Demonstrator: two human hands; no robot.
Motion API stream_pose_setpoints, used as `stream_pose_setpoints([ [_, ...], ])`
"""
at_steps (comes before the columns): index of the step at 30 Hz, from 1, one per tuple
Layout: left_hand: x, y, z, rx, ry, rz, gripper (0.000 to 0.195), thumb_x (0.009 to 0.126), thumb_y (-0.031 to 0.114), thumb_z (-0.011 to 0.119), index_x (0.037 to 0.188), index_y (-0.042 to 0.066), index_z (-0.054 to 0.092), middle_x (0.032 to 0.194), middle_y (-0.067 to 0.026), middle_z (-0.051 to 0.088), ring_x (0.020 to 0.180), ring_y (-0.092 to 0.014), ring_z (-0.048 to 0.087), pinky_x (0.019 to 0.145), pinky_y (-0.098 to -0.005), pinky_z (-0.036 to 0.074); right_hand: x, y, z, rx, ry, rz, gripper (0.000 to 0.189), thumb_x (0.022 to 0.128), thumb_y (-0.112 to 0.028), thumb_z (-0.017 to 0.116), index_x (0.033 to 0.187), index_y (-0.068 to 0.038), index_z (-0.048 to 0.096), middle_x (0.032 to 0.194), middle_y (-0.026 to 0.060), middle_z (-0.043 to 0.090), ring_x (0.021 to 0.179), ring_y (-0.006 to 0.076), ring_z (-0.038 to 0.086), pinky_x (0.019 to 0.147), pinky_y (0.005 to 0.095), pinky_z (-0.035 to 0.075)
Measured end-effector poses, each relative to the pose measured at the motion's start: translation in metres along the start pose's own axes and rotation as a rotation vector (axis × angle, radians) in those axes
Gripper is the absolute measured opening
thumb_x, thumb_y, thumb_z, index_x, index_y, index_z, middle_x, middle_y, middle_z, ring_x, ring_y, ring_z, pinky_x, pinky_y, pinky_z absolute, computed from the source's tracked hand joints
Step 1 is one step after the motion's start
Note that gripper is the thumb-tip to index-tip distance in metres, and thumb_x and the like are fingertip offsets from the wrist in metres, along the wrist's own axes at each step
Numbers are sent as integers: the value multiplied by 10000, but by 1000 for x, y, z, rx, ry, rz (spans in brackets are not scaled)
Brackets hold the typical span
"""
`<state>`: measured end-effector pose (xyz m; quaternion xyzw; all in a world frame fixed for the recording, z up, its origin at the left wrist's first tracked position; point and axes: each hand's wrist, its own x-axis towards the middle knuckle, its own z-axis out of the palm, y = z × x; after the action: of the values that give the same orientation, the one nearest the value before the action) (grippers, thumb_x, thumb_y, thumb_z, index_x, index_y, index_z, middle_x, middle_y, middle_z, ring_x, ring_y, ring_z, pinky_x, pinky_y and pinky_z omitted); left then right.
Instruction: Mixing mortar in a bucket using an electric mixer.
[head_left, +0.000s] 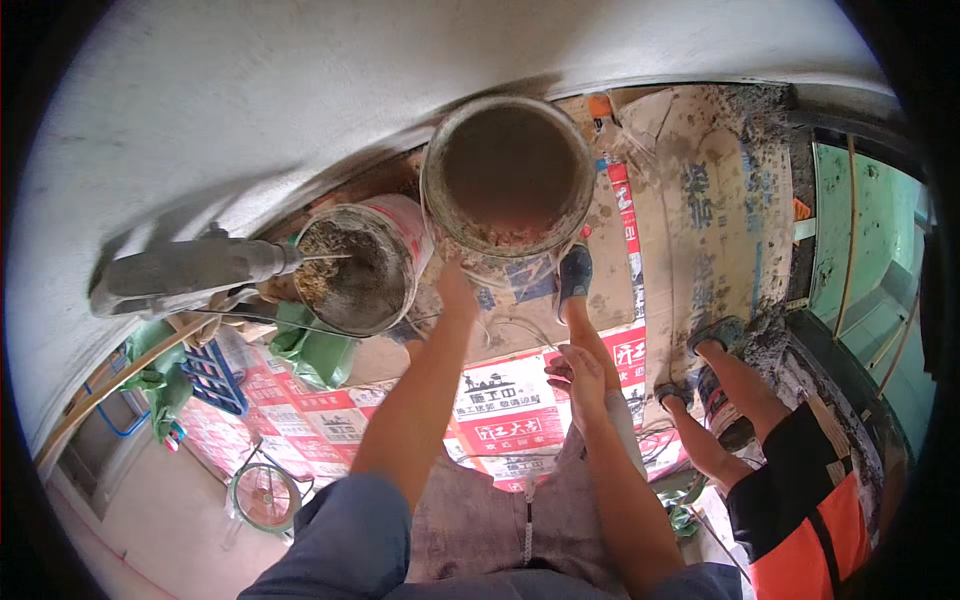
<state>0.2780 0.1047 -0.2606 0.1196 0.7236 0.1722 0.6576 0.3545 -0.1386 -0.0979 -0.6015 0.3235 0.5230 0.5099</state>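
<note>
A large bucket (510, 251) stands against the wall, its rim caked and its inside holding dark, wet-looking material. My left hand (456, 285) is at the bucket's near left side, blurred; its fingers are partly hidden, so its grip cannot be made out. Lower right of it, my right hand (583, 375) hovers over the printed floor sheet with loosely bent, parted fingers and nothing visible in them. A thin pale cord or wire (525, 324) curves close to its fingertips. To the left, a smaller bucket (409, 225) holds grey-brown mortar-like material.
A dusty power tool (199, 268) points its thin rod over the smaller bucket. Cardboard (720, 225) and printed sheeting (510, 431) cover the floor. A bottle with an orange cap (600, 106) lies by the wall. Another person's legs (739, 382) are at right, beside a dark bucket (727, 420).
</note>
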Motion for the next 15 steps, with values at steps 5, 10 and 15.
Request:
stream_pose_setpoints([
  [5, -141, 10, 74, -624, -193, -255, 352, 992, 283, 562, 699, 136, 436, 597, 1, 396, 572, -176, 404, 589, -348, 408, -38, -25, -28, 289, 73, -91, 227, 1007, -248, 591, 1121, -53, 620, 882, 77, 653, 793, 197, 682, 677, 325, 560],
  [10, -178, 49, 92, -284, -443, -196, 365, 919, 209, 605, 633, 179, 381, 546, 31, 293, 495, -128, 308, 538, -316, 319, -91, -58, -70, 349, 137, -153, 283, 994, -280, 590, 1136, -37, 622, 865, 44, 627, 751, 186, 650, 652, 312, 533],
  [15, -206, 90, 93, 85, -189, -106, 228, 844, 169, 634, 696, 165, 461, 545, 22, 332, 459, -132, 317, 467, -346, 348, -121, -73, -108, 105, 114, -213, 326, 953, -299, 634, 1160, -49, 616, 889, 48, 634, 816, 182, 671, 705, 320, 553],
])
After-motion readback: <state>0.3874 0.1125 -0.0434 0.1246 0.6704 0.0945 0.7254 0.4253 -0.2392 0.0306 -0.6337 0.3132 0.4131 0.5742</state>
